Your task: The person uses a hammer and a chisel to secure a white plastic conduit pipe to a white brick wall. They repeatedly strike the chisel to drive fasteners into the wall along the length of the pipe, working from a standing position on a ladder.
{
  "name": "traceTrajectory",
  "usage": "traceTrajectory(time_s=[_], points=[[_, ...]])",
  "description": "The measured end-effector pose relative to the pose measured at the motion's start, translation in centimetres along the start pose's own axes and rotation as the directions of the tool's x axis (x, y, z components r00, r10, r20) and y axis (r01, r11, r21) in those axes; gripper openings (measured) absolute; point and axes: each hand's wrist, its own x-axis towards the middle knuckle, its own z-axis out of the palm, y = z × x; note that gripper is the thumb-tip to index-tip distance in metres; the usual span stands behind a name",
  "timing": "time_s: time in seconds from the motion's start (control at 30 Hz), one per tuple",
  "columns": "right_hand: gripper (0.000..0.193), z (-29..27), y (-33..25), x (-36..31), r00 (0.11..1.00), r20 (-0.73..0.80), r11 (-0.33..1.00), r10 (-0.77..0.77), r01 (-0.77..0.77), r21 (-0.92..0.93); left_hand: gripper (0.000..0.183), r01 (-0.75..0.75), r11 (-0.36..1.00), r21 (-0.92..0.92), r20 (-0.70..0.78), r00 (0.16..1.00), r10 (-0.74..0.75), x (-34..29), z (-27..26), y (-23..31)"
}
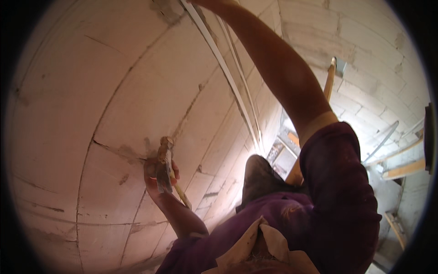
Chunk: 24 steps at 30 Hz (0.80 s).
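Note:
My left hand [152, 175] is closed around a hammer [164, 157] beside the block wall [123, 109]. The hammer's worn, dirt-smeared metal head points up, and its pale yellow handle slants down past my wrist. My right arm stretches far up across the view. Only a sliver of my right hand [207, 3] shows at the top edge, close to the upper end of a white strip [219, 59] that runs down the wall. Its fingers are cut off by the frame, so whether it holds the strip is hidden.
A second thin strip [242, 77] runs beside the first down to the floor. Wooden planks [404, 169] and a metal-looking curved piece [383, 141] stand at the right. A timber post [330, 80] rises behind my right arm. Debris [276, 150] lies on the floor below.

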Motion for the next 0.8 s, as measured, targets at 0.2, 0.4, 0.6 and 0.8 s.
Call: traceTrajectory(time_s=[0.2,0.4,0.6,0.8], points=[[0.042,-7.5,-0.6,-5.0,0.903,0.393,0.885,0.172,-0.317,0.342,0.081,-0.179,0.983,0.048,0.082,0.981,0.175,0.2,-0.5,-0.3],[0.048,-16.7,2.1,-22.0,0.773,0.485,0.900,0.409,-0.430,-0.073,0.077,-0.170,0.976,0.134,0.210,0.968,0.140,0.3,-2.5,0.8],[0.045,-26.2,8.7,-42.2,0.415,0.529,0.672,0.740,-0.428,-0.604,0.069,-0.150,0.976,0.160,0.273,0.957,0.102,0.6,-2.8,0.7],[0.037,-28.5,10.5,-53.7,0.249,0.602,0.652,0.758,-0.294,-0.699,0.054,-0.098,0.973,0.207,0.345,0.938,0.021,0.7,-2.4,1.4]])
